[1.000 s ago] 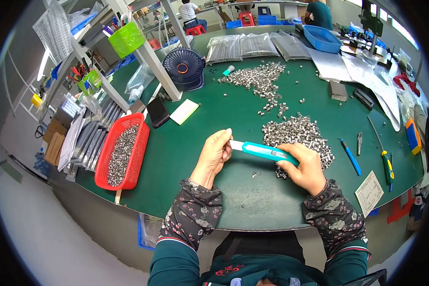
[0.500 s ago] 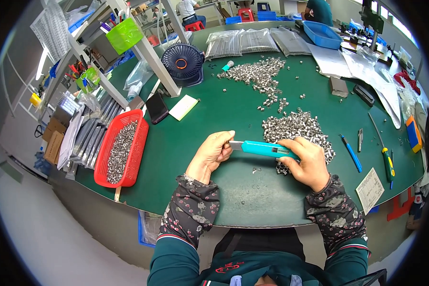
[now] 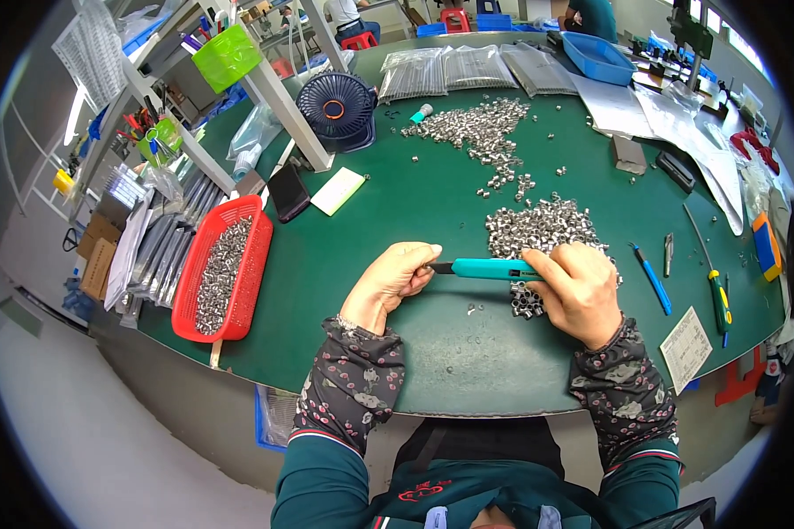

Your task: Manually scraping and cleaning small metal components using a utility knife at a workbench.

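In my right hand [image 3: 580, 291] is a teal utility knife [image 3: 485, 269], held level by the handle with its dark blade pointing left. My left hand [image 3: 392, 280] is pinched at the blade's tip; the small piece between its thumb and finger is mostly hidden. Just beyond my right hand lies a pile of small silver metal rings [image 3: 538, 227], partly covered by that hand. A second, looser heap of rings [image 3: 472, 132] spreads farther back on the green table [image 3: 397, 370]. Several tiny bits [image 3: 475, 309] lie between my hands.
A red basket [image 3: 260, 256] of rings stands at the left. Behind it are a phone [image 3: 288, 192], a notepad [image 3: 337, 191] and a fan [image 3: 335, 111]. To the right lie a blue pen-like tool [image 3: 651, 282], a screwdriver [image 3: 717, 300] and a paper slip [image 3: 686, 350].
The knife has rolled in my right hand, so the blade now looks dark instead of bright. My right hand has shifted slightly right and its fingers have curled more. My left hand stays nearly in place.
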A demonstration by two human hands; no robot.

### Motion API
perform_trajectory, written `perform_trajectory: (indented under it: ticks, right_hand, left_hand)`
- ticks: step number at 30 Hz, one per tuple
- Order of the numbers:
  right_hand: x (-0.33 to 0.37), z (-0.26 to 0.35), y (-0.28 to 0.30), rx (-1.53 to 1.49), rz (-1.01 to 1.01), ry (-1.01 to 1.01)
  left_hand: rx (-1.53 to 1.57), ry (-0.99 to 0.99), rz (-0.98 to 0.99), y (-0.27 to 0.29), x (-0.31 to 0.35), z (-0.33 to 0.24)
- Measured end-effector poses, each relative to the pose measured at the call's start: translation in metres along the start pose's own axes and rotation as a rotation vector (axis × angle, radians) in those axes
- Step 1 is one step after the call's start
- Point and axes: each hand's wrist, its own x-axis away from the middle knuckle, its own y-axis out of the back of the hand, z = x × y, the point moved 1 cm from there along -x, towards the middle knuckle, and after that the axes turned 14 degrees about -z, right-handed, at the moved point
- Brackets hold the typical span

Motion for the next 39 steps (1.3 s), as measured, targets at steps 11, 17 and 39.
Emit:
perform_trajectory:
  ticks: [11,17,39]
  right_hand:
    - [0.01,-0.002,-0.009,-0.133,-0.001,-0.233]
    - [0.016,-0.005,-0.014,-0.428,0.086,-0.586]
    - [0.022,-0.003,-0.02,-0.291,0.061,-0.512]
  left_hand:
    - [0.326,-0.146,-0.012,0.001,-0.005,0.004]
    - [0.535,-0.234,0.066,0.001,-0.007,0.007]
    - [0.458,-0.254,-0.005,-0.002,-0.007,0.012]
